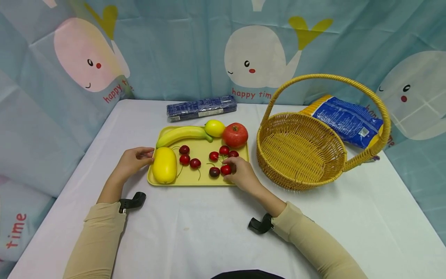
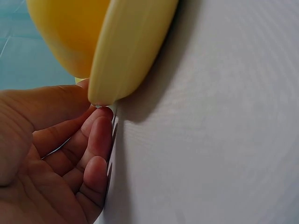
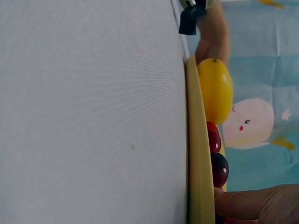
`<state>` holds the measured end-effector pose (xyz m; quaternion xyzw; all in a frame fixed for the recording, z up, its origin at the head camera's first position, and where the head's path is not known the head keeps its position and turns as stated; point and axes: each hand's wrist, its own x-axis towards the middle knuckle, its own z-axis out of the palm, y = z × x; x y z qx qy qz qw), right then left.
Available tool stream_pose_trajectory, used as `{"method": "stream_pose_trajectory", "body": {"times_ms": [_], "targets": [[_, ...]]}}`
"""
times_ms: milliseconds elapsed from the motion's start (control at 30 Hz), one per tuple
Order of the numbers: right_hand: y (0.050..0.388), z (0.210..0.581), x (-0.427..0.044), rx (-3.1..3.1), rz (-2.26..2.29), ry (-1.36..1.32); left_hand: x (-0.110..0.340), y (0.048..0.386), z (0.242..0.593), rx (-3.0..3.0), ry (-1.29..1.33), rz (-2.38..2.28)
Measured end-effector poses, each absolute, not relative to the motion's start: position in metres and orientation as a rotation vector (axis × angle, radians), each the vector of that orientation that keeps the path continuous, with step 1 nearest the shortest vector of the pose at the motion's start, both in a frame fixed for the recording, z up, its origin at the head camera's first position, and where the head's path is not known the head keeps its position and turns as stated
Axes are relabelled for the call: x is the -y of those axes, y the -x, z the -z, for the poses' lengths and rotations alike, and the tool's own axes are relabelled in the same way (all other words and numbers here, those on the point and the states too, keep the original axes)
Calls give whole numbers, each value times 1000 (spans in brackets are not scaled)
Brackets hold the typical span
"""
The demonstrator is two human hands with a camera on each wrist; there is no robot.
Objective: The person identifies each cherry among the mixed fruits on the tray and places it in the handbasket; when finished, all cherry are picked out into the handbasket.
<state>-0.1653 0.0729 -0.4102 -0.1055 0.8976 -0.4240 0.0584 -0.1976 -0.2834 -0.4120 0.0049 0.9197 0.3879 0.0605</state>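
A yellow tray [image 1: 195,179] holds plastic-looking fruit. At its left edge my left hand [image 1: 134,163] grips the rim [image 2: 126,56], thumb and fingertips meeting the corner in the left wrist view. Right beside that hand, an oval yellow fruit [image 1: 165,165] lies in the tray. My right hand [image 1: 243,175] reaches over the right side, thumb and forefinger around a red cherry [image 1: 225,169]. Close by are a dark cherry [image 1: 214,172] and several others. In the right wrist view, only the thumb [image 3: 247,204] shows clearly; the pinched cherry is mostly hidden.
A banana [image 1: 182,135], a lemon [image 1: 214,128] and a red pomegranate-like fruit [image 1: 235,135] line the tray's back. To the right stands a wicker basket [image 1: 296,174] with a tall handle. Behind are a blue flat pack [image 1: 202,108] and a blue-yellow bag [image 1: 348,120].
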Motion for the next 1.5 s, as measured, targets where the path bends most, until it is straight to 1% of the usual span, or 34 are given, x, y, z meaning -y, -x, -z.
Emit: {"method": "stream_pose_trajectory", "body": {"times_ms": [200,600,800,933,1133,1300,1500], "targets": [[165,410,-73,-2723,1274,339,283,196,412,-2792,-22,-1173],[166,408,-74,-2652,1366,276,283,197,412,-2790,-16,-1181],[166,400,-74,-2601,1428,254,283,197,413,-2788,-34,-1191],[167,388,-75,-2572,1474,300,283,197,413,-2789,-36,-1190],[170,358,-82,-2478,1549,348,283,197,413,-2790,-36,-1186],[176,333,-93,-2440,1609,377,284,198,414,-2798,-45,-1187],[184,312,-109,-2381,1725,436,284,197,413,-2794,-44,-1197]]}}
